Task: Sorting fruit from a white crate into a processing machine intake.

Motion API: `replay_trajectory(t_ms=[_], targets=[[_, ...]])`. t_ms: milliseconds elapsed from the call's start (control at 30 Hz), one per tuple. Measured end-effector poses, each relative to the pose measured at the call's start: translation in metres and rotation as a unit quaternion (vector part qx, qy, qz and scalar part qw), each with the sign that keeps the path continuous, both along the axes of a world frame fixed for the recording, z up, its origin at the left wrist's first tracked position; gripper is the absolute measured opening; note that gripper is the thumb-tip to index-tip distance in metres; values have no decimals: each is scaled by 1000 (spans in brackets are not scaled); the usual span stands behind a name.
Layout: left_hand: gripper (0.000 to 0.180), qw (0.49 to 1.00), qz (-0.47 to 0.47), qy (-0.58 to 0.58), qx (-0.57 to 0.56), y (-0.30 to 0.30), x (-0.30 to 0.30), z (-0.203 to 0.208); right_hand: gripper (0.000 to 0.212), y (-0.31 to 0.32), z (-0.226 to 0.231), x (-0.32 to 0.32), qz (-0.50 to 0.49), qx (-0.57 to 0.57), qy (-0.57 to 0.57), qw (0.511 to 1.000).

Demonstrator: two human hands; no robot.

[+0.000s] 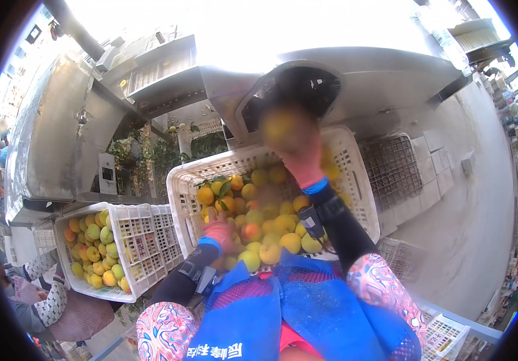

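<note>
Yellow-orange fruit (289, 242) lies in a white slotted crate (356, 180). A metal housing (379, 84) crowds its far rim; a second crate (141, 231) stands left, and pale floor (478, 162) opens rightward. The left hand (218, 231) reaches in, its grip unclear; the raised, blurred right hand (301, 155) holds a yellow piece (280, 127).

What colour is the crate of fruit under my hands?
The crate is white; the head view shows it best.

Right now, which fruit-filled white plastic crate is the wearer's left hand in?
The wide white plastic crate directly before the blue apron: the left hand is among its round yellowish fruit, not in the white crate at left.
</note>
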State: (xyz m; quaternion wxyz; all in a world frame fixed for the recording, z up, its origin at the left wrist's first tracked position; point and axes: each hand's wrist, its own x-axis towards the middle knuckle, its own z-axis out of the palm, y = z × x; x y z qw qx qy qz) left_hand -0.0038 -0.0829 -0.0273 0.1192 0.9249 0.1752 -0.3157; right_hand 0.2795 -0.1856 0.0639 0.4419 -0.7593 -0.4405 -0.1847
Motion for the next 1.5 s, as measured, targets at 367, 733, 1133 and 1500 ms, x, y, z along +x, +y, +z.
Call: replay_trajectory(t_ms=[367, 733, 1133, 1500], targets=[[91, 981, 32, 156, -107, 48, 40, -8, 29, 40, 28, -11, 39, 44, -60, 996], [65, 719, 418, -114, -544, 80, 2, -1, 56, -2, -129, -170, 262, -663, 221, 666], [78, 245, 478, -303, -787, 13, 10, 13, 85, -35, -14, -85, 263, -235, 391, 850], [95, 253, 469, -310, -788, -11, 64, 60, 54, -11, 79, 0, 104, -126, 220, 962]])
